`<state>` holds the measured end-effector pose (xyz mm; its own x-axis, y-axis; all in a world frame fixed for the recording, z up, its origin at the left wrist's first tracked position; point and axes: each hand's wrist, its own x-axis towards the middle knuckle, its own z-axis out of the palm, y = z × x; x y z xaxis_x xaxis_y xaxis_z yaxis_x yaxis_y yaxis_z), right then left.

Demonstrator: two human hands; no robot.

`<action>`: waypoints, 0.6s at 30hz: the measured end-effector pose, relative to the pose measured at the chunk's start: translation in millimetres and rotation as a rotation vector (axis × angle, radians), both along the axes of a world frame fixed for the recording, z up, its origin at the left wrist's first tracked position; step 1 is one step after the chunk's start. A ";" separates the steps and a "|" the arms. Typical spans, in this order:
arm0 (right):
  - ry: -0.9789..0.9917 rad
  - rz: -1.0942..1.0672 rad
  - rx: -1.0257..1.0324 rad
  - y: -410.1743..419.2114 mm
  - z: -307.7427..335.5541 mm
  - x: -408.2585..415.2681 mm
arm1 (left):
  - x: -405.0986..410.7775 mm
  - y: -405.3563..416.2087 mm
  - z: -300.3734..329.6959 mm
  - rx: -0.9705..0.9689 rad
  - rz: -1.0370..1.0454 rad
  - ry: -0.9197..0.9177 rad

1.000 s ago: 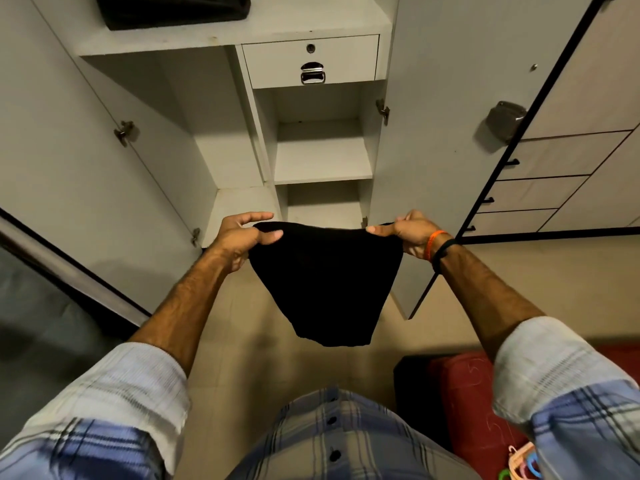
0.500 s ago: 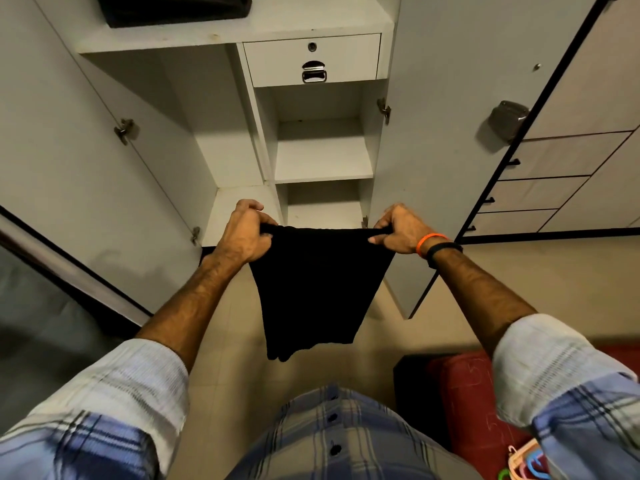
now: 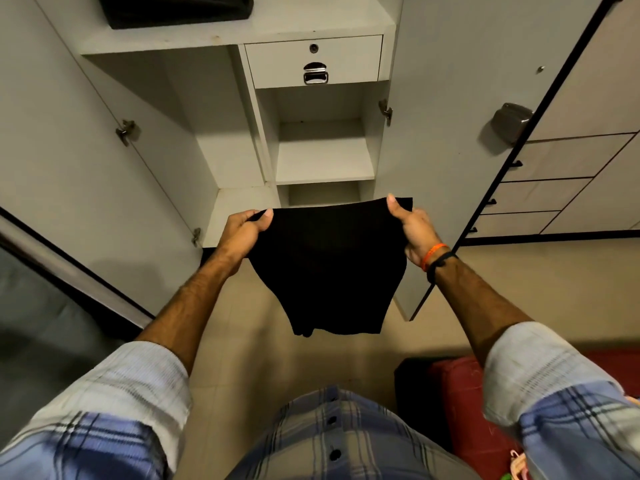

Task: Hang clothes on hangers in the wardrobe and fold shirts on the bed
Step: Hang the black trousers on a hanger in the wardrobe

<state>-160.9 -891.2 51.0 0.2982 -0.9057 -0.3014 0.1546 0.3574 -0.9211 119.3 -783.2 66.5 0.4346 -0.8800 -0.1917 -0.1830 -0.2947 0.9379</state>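
Both hands up in front of the open wardrobe (image 3: 221,109), holding a black garment (image 3: 329,265) stretched betw. them in mid-air, above the floor. Left hand (image 3: 242,233) pinches the top left corner, thumb on the near side, fingers curled over the edge. Right hand (image 3: 414,226) grips the top right corner, thumb up along the near face, fingers behind the cloth. Hands well apart; top edge runs between them, right end higher. Rest of the garment hangs down, narrowing to the bottom hem.

Right wrist has an orange band (image 3: 433,254) and a black band (image 3: 441,263) just beside it.

Wardrobe: doors open both sides, white shelves, a drawer (image 3: 313,60) w/ keyhole and metal handle at top centre. Dark folded item (image 3: 173,8) on the top shelf, upper left. Red cushion or seat (image 3: 460,403) at lower right, near the right sleeve.

No brand, label or writing legible on the garment or anywhere else.
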 end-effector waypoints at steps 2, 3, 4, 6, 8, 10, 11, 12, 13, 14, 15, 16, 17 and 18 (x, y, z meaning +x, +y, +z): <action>0.005 -0.016 -0.007 -1.6 1.3 4.5 | 2.1 -1.8 -1.7 0.013 -0.030 -0.044; 0.004 -0.012 -0.016 -0.5 4.3 7.3 | 4.6 -1.9 -1.7 0.025 -0.053 -0.063; 0.004 -0.005 -0.023 -0.2 6.0 11.2 | 8.5 -1.9 -2.7 0.042 -0.073 -0.074; 0.011 0.013 -0.027 0.6 9.1 20.7 | 17.5 -0.9 -4.0 0.095 -0.115 -0.081; 0.023 0.037 -0.019 3.1 13.6 31.2 | 24.4 1.0 -3.9 0.183 -0.181 -0.121; 0.047 0.089 -0.030 5.1 18.5 42.4 | 26.9 2.2 -2.7 0.277 -0.291 -0.202; 0.056 0.119 -0.045 6.5 21.3 48.2 | 26.6 1.7 -3.1 0.316 -0.345 -0.232; 0.067 0.149 -0.059 8.9 24.7 54.4 | 25.5 0.5 -4.4 0.341 -0.399 -0.249; 0.081 0.175 -0.074 11.2 27.4 60.0 | 22.1 -0.9 -5.6 0.345 -0.452 -0.251; 0.105 0.196 -0.090 13.2 29.2 66.6 | 19.1 -2.1 -7.3 0.327 -0.498 -0.237; 0.131 0.222 -0.110 15.1 30.3 72.6 | 15.0 -3.6 -8.6 0.288 -0.538 -0.199; 0.155 0.247 -0.133 17.1 31.7 77.5 | 10.4 -5.5 -9.7 0.242 -0.567 -0.144; 0.174 0.270 -0.153 18.2 32.4 81.5 | 5.2 -7.1 -10.0 0.197 -0.584 -0.080; 0.187 0.281 -0.170 18.9 32.8 84.3 | -0.4 -8.3 -9.3 0.162 -0.593 -0.026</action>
<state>-76.6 -872.3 83.8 0.4960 -0.8382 -0.2267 -0.1038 0.2020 -0.9739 118.9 -791.5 57.1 -0.1135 -0.9340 -0.3387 -0.3816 -0.2738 0.8829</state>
